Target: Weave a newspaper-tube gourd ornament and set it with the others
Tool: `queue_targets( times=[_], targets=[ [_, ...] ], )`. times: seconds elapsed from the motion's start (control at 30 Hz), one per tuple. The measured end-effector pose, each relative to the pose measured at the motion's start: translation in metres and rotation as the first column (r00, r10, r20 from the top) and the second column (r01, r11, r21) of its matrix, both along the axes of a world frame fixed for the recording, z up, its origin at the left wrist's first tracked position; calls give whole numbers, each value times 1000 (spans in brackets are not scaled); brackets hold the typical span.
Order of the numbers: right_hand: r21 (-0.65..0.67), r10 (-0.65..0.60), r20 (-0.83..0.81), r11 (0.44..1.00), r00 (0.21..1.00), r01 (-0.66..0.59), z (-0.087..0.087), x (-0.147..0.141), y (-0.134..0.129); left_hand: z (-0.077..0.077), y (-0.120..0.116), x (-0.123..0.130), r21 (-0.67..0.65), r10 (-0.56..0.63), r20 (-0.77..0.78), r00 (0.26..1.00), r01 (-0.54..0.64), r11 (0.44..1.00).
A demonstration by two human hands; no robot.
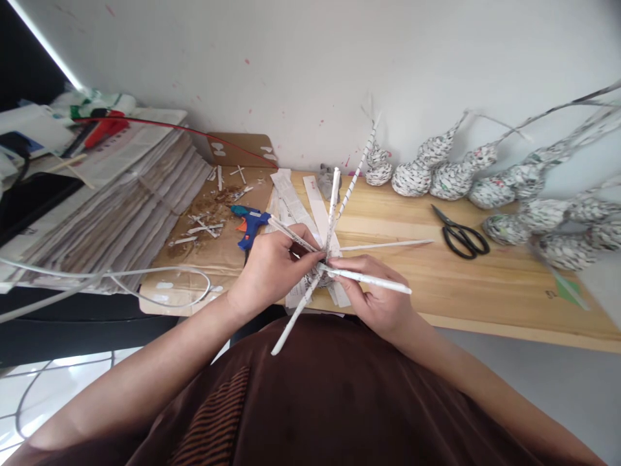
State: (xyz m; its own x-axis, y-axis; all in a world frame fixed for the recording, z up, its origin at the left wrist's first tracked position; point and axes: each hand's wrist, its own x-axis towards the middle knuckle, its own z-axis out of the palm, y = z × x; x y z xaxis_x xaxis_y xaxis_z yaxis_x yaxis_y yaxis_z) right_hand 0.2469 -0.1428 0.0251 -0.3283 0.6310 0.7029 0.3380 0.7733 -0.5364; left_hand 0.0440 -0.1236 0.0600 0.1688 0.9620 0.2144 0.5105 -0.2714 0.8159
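Several rolled paper sticks (297, 317) spread outward from a small woven paper piece (317, 277) at the table's front edge. My left hand (276, 259) is closed on the piece from the left, thumb and fingers pinching where the sticks meet. From the right, my right hand (376, 294) pinches the same junction, with one white stick lying across its fingers. The piece's underside is mostly hidden by my hands. Flat paper strips (316, 206) lie on the table behind and beneath it.
A blue glue gun (251, 226) lies on cardboard (189, 285) at the left, near paper scraps (208, 226) and stacked newspapers (130, 188). Black scissors (458, 234) and a loose stick (388, 246) lie right. Woven paper gourd shapes (412, 179) line the wall. A cable (160, 272) loops at left.
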Motion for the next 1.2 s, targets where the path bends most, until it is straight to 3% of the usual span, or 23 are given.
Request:
queue_targets(
  times=[0.17,0.37,0.47,0.57,0.7,0.77,0.87,0.97,1.2],
  targets=[
    [-129,32,-96,991,995,-45,0,1,4,0,0,0,20,1,-31,1000,-1,1000],
    [71,10,-55,997,998,-6,-7,0,5,0,-1,1,15,6,-21,1000,-6,1000],
    [-104,-46,-132,994,990,33,-5,-5,3,0,-1,2,3,-2,-17,1000,2,1000],
    [-373,-113,-226,928,967,21,-2,-8,3,0,-1,2,-2,8,-6,1000,-8,1000],
    [-505,-56,-208,861,977,-58,5,-6,5,1,-2,1,-9,28,-5,1000,-28,1000],
    [-468,-64,-164,883,984,-21,8,-6,6,1,-3,1,-4,34,-9,999,-34,999],
    [-289,-73,-116,957,991,37,13,-8,5,0,-4,1,16,17,-11,1000,-17,1000],
    [-151,-83,-25,985,996,78,20,-11,2,0,-5,2,26,-13,3,1000,13,1000],
    [-174,-172,118,966,978,191,25,-11,-2,1,-7,3,-12,0,18,1000,0,1000]
  ],
)
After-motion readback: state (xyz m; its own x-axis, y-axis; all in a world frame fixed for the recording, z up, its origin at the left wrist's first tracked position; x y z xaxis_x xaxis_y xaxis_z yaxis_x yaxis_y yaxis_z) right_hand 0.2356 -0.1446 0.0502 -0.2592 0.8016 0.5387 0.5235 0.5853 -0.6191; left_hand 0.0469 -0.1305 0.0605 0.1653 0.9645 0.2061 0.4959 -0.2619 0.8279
